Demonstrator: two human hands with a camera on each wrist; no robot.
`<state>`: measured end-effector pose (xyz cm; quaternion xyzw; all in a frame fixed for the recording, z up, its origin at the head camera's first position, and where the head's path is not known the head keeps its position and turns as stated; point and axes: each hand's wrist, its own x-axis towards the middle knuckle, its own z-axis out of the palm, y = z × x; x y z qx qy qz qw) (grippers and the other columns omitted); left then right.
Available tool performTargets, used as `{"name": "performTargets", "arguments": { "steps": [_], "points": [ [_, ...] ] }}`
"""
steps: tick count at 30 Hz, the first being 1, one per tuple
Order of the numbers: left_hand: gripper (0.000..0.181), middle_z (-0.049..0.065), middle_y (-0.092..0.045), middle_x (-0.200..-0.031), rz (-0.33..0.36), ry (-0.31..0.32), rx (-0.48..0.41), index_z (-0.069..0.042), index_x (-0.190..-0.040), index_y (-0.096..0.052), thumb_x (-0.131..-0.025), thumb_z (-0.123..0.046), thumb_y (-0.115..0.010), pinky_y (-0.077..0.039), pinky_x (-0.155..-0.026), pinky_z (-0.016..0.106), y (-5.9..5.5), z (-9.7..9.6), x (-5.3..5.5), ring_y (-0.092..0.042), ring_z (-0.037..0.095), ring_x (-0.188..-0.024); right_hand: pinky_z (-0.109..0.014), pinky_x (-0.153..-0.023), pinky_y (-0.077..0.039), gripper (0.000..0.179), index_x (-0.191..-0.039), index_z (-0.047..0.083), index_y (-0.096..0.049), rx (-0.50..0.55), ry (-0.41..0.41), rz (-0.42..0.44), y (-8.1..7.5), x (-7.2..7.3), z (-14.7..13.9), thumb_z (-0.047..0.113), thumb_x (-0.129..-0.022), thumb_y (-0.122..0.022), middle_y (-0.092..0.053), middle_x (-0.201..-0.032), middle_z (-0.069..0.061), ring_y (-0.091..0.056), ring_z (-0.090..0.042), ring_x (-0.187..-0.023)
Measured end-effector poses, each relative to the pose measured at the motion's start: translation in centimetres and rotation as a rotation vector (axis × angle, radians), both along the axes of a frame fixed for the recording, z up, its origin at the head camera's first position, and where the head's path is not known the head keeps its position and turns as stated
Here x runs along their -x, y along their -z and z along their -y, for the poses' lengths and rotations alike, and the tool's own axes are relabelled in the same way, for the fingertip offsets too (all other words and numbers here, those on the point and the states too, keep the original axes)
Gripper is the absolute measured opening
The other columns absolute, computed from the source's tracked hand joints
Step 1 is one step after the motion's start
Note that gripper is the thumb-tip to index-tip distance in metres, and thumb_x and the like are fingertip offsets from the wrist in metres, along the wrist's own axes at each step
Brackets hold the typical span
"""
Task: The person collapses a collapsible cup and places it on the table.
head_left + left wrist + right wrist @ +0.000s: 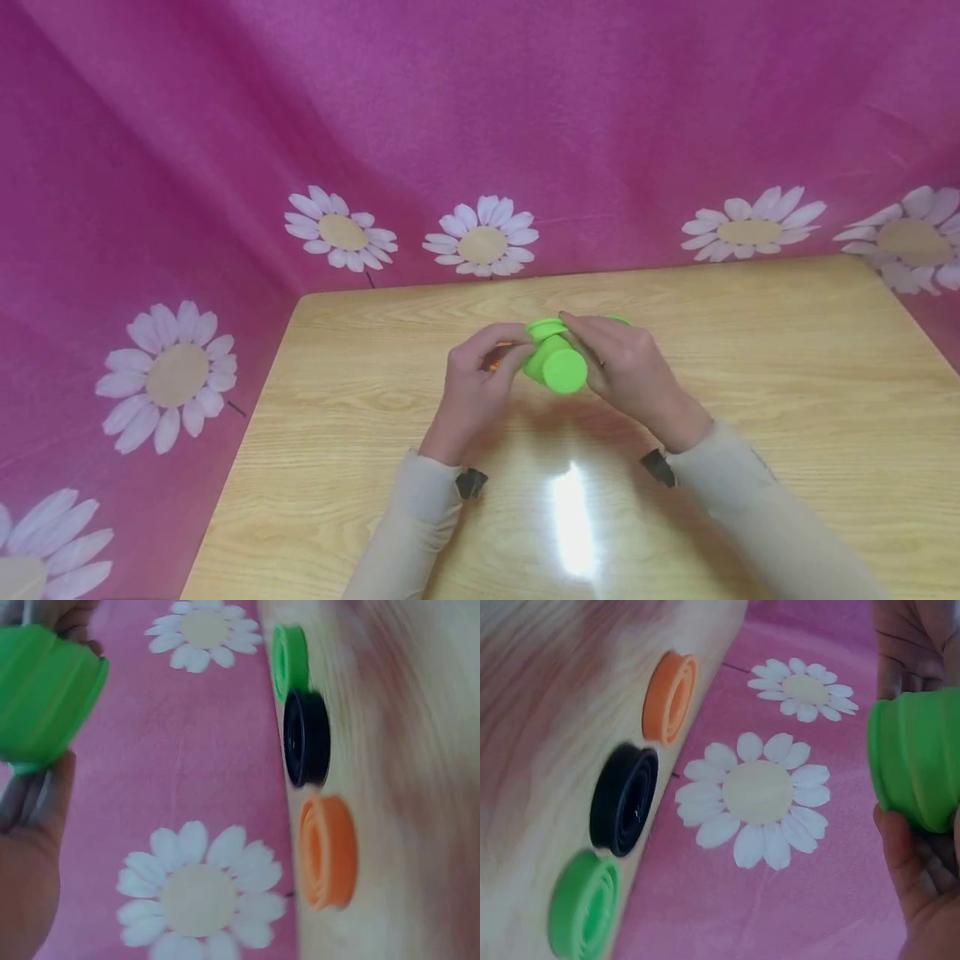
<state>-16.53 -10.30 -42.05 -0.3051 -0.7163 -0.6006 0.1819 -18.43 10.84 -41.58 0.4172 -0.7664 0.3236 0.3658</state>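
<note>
A bright green, ribbed collapsible cup [564,370] is held up off the table between both hands, its folds extended. My left hand [480,375] pinches its left side with thumb and fingers; in the left wrist view this hand [30,877] grips the cup [45,697] from below. On the right side my right hand [633,367] grips the cup's edge; the right wrist view shows its fingers [911,862] against the rim of the cup [915,757]. The cup's inside is hidden.
Three flattened ring-shaped pieces stand in a row on the wooden table [337,467]: orange [330,851], black [307,739] and green [291,661]. The hands mostly cover them in the head view. A pink curtain with daisies [480,125] hangs behind the table.
</note>
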Motion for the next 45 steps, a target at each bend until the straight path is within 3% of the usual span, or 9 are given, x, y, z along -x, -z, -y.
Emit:
{"name": "performTargets", "arguments": {
  "steps": [5, 8, 11, 19, 24, 28, 33, 40, 45],
  "points": [
    [0.018, 0.023, -0.067, -0.12, 0.169, 0.171, -0.229, 0.012, -0.101, -0.07, -0.084, 0.016, -0.071, -0.058, -0.091, 0.048, 0.7, 0.6, -0.4, -0.065, 0.033, -0.111, -0.04, -0.076, -0.062, 0.023, -0.113, -0.009, -0.071, 0.138, 0.004, 0.183, 0.2, -0.2, -0.1, 0.002, -0.093, -0.071, -0.074, -0.101, -0.02, -0.073, -0.033, -0.087],
    [0.023, 0.024, -0.066, -0.123, 0.173, 0.19, -0.244, 0.015, -0.102, -0.07, -0.08, 0.016, -0.075, -0.058, -0.088, 0.048, 0.7, 0.7, -0.5, -0.066, 0.036, -0.111, -0.031, -0.081, -0.06, 0.038, -0.113, -0.009, -0.071, 0.213, -0.008, 0.294, 0.2, -0.3, -0.1, -0.021, -0.077, -0.072, -0.073, -0.105, -0.019, -0.073, -0.034, -0.092],
    [0.023, 0.022, -0.067, -0.122, 0.162, 0.177, -0.232, 0.015, -0.102, -0.071, -0.08, 0.014, -0.077, -0.059, -0.085, 0.047, 0.6, 0.7, -0.4, -0.068, 0.036, -0.106, -0.024, -0.085, -0.057, 0.044, -0.113, -0.009, -0.071, 0.268, -0.022, 0.358, 0.2, -0.3, 0.0, -0.027, -0.073, -0.07, -0.073, -0.107, -0.019, -0.072, -0.034, -0.096],
    [0.02, 0.016, -0.07, -0.115, 0.174, 0.114, -0.124, 0.01, -0.101, -0.074, -0.082, 0.012, -0.077, -0.06, -0.085, 0.042, 0.0, 0.7, -0.3, -0.07, 0.029, -0.102, -0.028, -0.078, -0.06, 0.04, -0.114, -0.008, -0.072, 0.236, 0.009, 0.303, 0.2, -0.1, -0.1, -0.022, -0.076, -0.073, -0.074, -0.103, -0.018, -0.074, -0.031, -0.088],
    [0.017, 0.013, -0.073, -0.106, 0.13, -0.016, -0.025, 0.004, -0.099, -0.077, -0.082, 0.006, -0.08, -0.061, -0.081, 0.034, -0.5, 0.2, -0.1, -0.07, 0.024, -0.096, -0.02, -0.072, -0.059, 0.033, -0.11, -0.009, -0.072, 0.242, 0.018, 0.296, 0.2, 0.0, 0.1, -0.019, -0.079, -0.072, -0.075, -0.098, -0.018, -0.074, -0.028, -0.078],
    [0.015, 0.01, -0.074, -0.103, 0.108, -0.138, 0.011, 0.0, -0.098, -0.079, -0.083, 0.003, -0.08, -0.061, -0.079, 0.03, -0.6, -0.4, 0.1, -0.071, 0.021, -0.094, -0.013, -0.068, -0.056, 0.026, -0.11, -0.009, -0.072, 0.255, 0.032, 0.33, 0.1, 0.0, 0.4, -0.013, -0.084, -0.072, -0.075, -0.098, -0.018, -0.073, -0.025, -0.073],
    [0.015, 0.009, -0.073, -0.105, 0.166, -0.191, -0.051, -0.001, -0.098, -0.079, -0.083, 0.001, -0.08, -0.062, -0.074, 0.03, -0.6, -0.8, 0.0, -0.072, 0.021, -0.095, -0.018, -0.069, -0.059, 0.025, -0.113, -0.004, -0.073, 0.329, 0.037, 0.484, -0.5, -0.2, 0.5, -0.006, -0.088, -0.074, -0.076, -0.098, -0.012, -0.072, -0.018, -0.077],
    [0.014, 0.011, -0.073, -0.106, 0.234, -0.24, -0.142, 0.002, -0.097, -0.078, -0.084, 0.004, -0.079, -0.061, -0.082, 0.032, -0.9, -1.4, 0.2, -0.069, 0.02, -0.104, -0.025, -0.067, -0.06, 0.02, -0.111, -0.005, -0.066, 0.571, -0.1, 0.723, -0.4, -0.3, 0.4, -0.007, -0.091, -0.068, -0.074, -0.094, -0.01, -0.07, -0.013, -0.077],
    [0.015, 0.005, -0.075, -0.104, 0.305, -0.33, -0.2, -0.003, -0.099, -0.08, -0.084, 0.003, -0.078, -0.06, -0.086, 0.036, -1.2, -1.7, 0.3, -0.069, 0.018, -0.1, -0.03, -0.074, -0.062, 0.014, -0.098, -0.014, -0.063, 0.649, -0.303, 0.741, 0.5, -0.4, 0.3, -0.018, -0.085, -0.065, -0.074, -0.107, -0.011, -0.072, -0.019, -0.093]
  ]
}}
